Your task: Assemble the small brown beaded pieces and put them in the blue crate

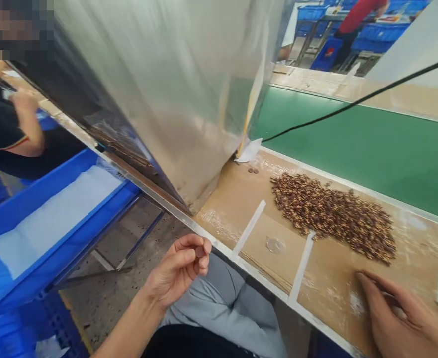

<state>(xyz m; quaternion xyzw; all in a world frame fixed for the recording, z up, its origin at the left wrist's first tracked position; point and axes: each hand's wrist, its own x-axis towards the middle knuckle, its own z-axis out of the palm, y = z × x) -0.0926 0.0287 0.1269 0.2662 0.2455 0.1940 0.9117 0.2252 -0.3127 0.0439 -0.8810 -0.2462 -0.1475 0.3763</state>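
My left hand (183, 266) hangs off the near edge of the bench, over my lap, with its fingers curled in a pinch around a small dark brown part (200, 251). My right hand (401, 313) lies on the taped cardboard bench top (326, 278) at the lower right, fingers pressed together and pointing left; whether anything is under them is hidden. A big heap of small brown parts (334, 216) lies beyond it. Two white strips (301, 268) frame a patch holding a small clear disc (275, 244).
A clear plastic sheet (174, 89) hangs at the bench's left end. A green conveyor belt (368, 144) runs behind, with a black cable across it. A blue bin (50, 219) with white lining stands left. Another person's arm (25, 124) shows far left; someone in red works in the background.
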